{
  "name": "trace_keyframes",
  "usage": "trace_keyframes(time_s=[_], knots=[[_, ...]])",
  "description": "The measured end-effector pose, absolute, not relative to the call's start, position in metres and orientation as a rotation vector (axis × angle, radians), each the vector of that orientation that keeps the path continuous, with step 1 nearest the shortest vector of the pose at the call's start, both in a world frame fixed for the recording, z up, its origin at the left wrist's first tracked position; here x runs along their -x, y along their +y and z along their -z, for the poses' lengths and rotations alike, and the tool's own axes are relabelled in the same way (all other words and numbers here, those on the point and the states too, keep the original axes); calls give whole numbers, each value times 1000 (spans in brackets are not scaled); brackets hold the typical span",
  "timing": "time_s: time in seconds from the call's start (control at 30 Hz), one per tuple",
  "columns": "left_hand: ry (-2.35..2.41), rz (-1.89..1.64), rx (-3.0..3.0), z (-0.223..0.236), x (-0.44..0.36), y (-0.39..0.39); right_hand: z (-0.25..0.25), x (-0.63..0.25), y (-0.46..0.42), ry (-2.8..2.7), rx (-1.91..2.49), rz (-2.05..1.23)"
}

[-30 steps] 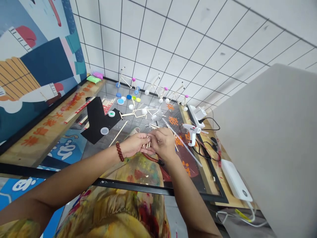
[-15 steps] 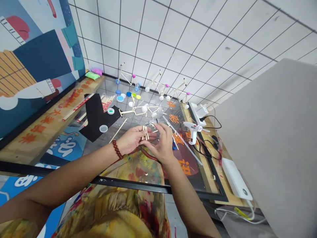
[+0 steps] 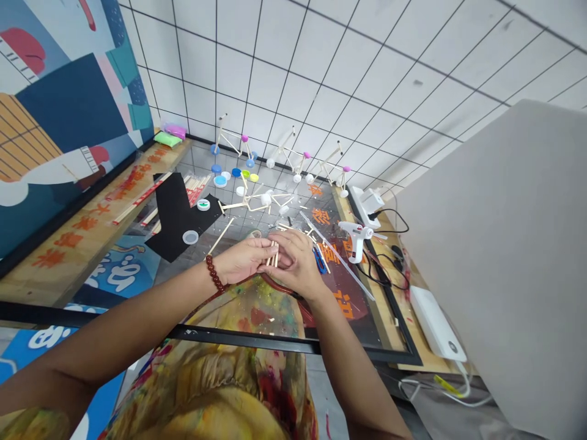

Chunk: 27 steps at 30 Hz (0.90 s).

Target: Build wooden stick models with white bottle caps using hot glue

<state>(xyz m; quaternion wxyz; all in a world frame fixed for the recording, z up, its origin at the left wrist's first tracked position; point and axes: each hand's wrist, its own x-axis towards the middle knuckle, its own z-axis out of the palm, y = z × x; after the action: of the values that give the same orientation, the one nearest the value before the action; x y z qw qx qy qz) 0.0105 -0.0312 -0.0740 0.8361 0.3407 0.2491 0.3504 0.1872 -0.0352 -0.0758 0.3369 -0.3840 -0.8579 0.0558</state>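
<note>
A few short wooden sticks (image 3: 274,256) stand side by side between my hands, above the glass tabletop. My left hand (image 3: 241,260), with a brown bead bracelet at the wrist, pinches them under its thumb. My right hand (image 3: 300,266) is closed around their other side, fingertips near the top ends and thumb near the bottom ends. Its fingers partly hide the sticks. Just beyond the hands lies a bicycle-like frame of sticks (image 3: 250,205) with white caps. A clear glue stick (image 3: 339,256) and blue-handled scissors (image 3: 320,260) lie right of my right hand.
A white glue gun (image 3: 355,238) stands at the right by a power strip (image 3: 367,205) and cables. Black card (image 3: 172,214) and stick bundles lie left. Coloured bottle caps (image 3: 236,173) and several stick bicycles (image 3: 287,153) line the back near the tiled wall.
My right hand has closed in over the sticks, its fingers now against them and my left fingers. The view has shifted slightly.
</note>
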Motion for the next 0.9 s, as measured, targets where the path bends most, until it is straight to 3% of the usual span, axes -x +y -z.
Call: trace_keyframes(time_s=[0.9], knots=[[747, -805, -721, 67, -10, -33, 85, -189, -33, -2177, 949, -286]])
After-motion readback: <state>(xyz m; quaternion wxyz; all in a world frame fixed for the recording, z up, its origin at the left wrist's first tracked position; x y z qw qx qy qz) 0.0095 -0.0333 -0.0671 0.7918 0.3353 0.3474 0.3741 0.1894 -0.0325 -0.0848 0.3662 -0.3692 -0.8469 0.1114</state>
